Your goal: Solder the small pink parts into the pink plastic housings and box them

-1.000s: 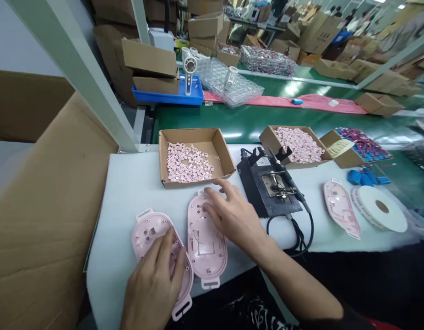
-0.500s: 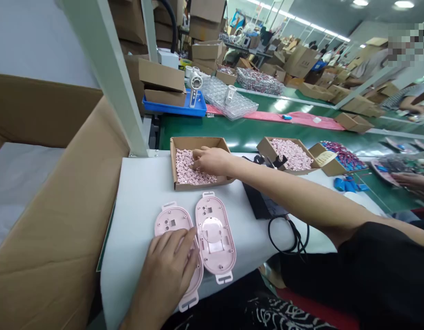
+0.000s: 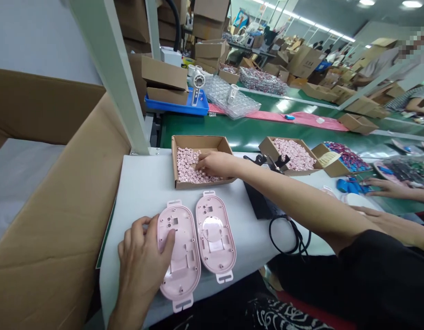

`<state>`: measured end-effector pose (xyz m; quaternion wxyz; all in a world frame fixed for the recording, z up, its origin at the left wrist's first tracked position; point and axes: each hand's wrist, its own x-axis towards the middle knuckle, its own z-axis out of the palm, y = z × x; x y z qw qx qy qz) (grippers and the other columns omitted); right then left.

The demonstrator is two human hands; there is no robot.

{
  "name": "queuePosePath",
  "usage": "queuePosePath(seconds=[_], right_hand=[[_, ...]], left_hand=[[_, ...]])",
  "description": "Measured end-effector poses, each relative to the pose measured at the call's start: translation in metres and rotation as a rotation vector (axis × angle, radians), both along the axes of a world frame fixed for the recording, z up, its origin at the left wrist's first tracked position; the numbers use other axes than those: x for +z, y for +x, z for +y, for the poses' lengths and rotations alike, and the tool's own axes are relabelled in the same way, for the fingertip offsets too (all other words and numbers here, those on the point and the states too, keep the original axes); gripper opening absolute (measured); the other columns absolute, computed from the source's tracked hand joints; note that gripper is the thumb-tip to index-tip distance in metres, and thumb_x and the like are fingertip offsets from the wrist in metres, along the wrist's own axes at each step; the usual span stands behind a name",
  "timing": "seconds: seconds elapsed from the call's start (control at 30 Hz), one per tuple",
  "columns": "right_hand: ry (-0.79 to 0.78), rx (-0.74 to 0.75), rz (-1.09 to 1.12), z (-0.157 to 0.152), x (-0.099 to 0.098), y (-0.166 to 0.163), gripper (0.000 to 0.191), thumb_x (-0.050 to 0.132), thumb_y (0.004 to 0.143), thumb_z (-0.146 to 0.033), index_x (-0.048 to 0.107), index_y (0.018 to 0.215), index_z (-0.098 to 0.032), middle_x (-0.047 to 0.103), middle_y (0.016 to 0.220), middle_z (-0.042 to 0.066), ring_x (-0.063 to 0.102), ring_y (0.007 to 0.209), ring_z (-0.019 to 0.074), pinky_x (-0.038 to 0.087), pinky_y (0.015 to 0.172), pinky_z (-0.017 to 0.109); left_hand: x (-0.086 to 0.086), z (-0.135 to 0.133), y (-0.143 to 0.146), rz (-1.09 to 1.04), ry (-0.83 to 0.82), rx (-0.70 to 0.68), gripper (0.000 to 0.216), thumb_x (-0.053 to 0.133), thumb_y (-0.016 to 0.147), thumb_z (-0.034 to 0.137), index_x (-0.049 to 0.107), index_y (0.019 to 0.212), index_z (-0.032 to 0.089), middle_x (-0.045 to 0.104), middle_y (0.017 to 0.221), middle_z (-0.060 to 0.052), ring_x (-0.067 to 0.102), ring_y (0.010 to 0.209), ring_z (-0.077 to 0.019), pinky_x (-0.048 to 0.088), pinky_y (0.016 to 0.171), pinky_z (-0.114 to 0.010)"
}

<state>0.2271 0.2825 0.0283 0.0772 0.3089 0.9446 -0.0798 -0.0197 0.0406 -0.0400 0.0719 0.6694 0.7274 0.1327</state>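
Observation:
Two pink oval plastic shells lie side by side on the white table, inner faces up. My left hand (image 3: 140,256) grips the left edge of the left shell (image 3: 180,256), thumb on its inner face and fingers curled round its rim. The right shell (image 3: 215,236) lies untouched beside it. My right hand (image 3: 214,164) reaches into a shallow cardboard box (image 3: 202,143) of small pink parts (image 3: 186,161), its fingers bunched down among them; what they pinch is hidden.
A black fixture with a cable (image 3: 289,236) sits right of the shells. A second box of pink parts (image 3: 291,153) stands further right. Another person's hands (image 3: 387,188) work at the far right. A big cardboard carton (image 3: 54,206) walls the left. A green conveyor (image 3: 253,128) runs behind.
My right hand went from the right shell up into the box of pink parts. My left hand slid from on top of the left shell to its left edge.

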Motion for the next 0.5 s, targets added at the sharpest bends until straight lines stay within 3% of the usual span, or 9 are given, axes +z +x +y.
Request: queuePosePath(seconds=[0.1,0.27,0.4,0.5], right_hand=[[-0.001,-0.041,-0.016,-0.002,-0.003,-0.003,0.022,0.057,0.095,-0.014,0.077,0.104,-0.02,0.069,0.111,0.01,0.063,0.102,0.0214,0.046,0.09,0.03],[0.004,-0.1,-0.055,-0.002,-0.003,-0.001,0.02,0.062,0.092,-0.014,0.075,0.107,-0.018,0.071,0.11,0.011,0.065,0.096,0.0213,0.046,0.082,0.03],[0.04,-0.123,-0.051,-0.001,0.004,-0.001,0.017,0.061,0.091,-0.011,0.075,0.099,-0.015,0.072,0.102,0.012,0.067,0.092,0.0218,0.046,0.079,0.03],[0.125,-0.152,0.045,-0.021,0.027,-0.001,0.021,0.054,0.097,-0.013,0.071,0.108,-0.013,0.07,0.109,0.014,0.066,0.1,0.0234,0.048,0.084,0.033]], left_hand=[[0.004,0.002,0.0,-0.115,0.007,0.025,0.052,0.043,0.094,0.055,0.068,0.12,0.016,0.061,0.124,-0.016,0.057,0.111,-0.0358,0.046,0.089,-0.052],[0.014,0.002,0.002,-0.416,0.003,0.034,0.049,0.055,0.088,0.059,0.062,0.115,0.019,0.067,0.119,-0.012,0.061,0.111,-0.0346,0.048,0.097,-0.052],[0.02,-0.005,0.005,-0.747,-0.13,0.144,0.049,0.064,0.087,0.059,0.056,0.119,0.023,0.072,0.111,-0.009,0.068,0.1,-0.0304,0.055,0.085,-0.044],[0.022,-0.012,0.006,-1.023,-0.221,0.135,0.05,0.066,0.089,0.056,0.049,0.122,0.023,0.073,0.098,-0.005,0.07,0.084,-0.0242,0.057,0.07,-0.035]])
